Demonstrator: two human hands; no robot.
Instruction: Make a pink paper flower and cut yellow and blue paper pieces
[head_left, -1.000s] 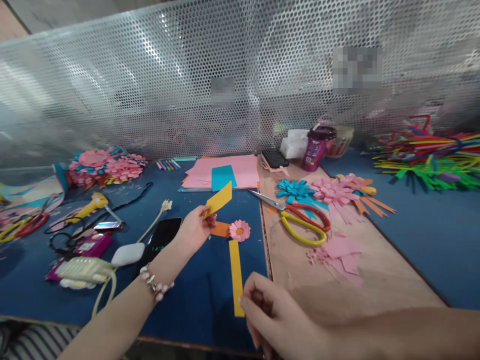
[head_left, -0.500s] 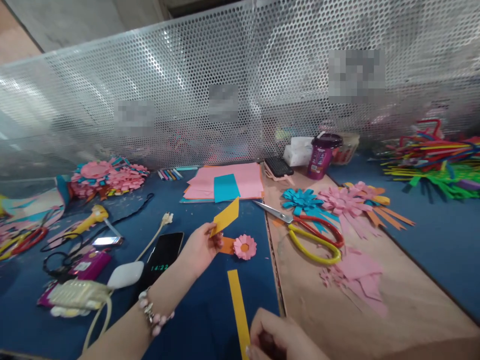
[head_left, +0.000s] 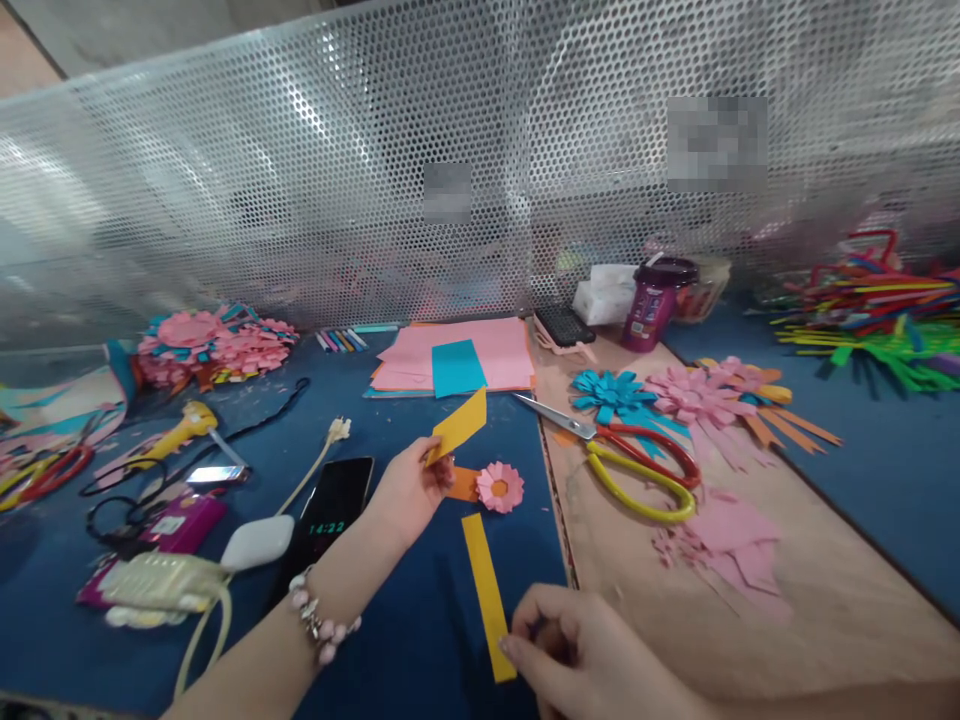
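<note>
My left hand (head_left: 405, 492) pinches a yellow-orange paper piece (head_left: 459, 425) and holds it up above the blue mat. Just right of it lie a small orange scrap (head_left: 465, 484) and a small pink paper flower with an orange centre (head_left: 500, 486). A long yellow-orange paper strip (head_left: 486, 590) lies on the mat, running towards me. My right hand (head_left: 592, 660) is at its near end, fingers curled, fingertips touching the strip's end.
Yellow-and-red-handled scissors (head_left: 630, 465) lie on the brown board (head_left: 750, 620) with blue and pink paper flowers (head_left: 675, 395) and pink scraps. Pink and blue sheets (head_left: 457, 360) are stacked behind. A phone (head_left: 330, 510), cables and a glue gun (head_left: 180, 428) lie left. Perforated metal screen (head_left: 375, 200) behind.
The view tipped up half a second ago and has come back down. My left hand still holds its paper piece up; my right hand stays at the strip's near end.
</note>
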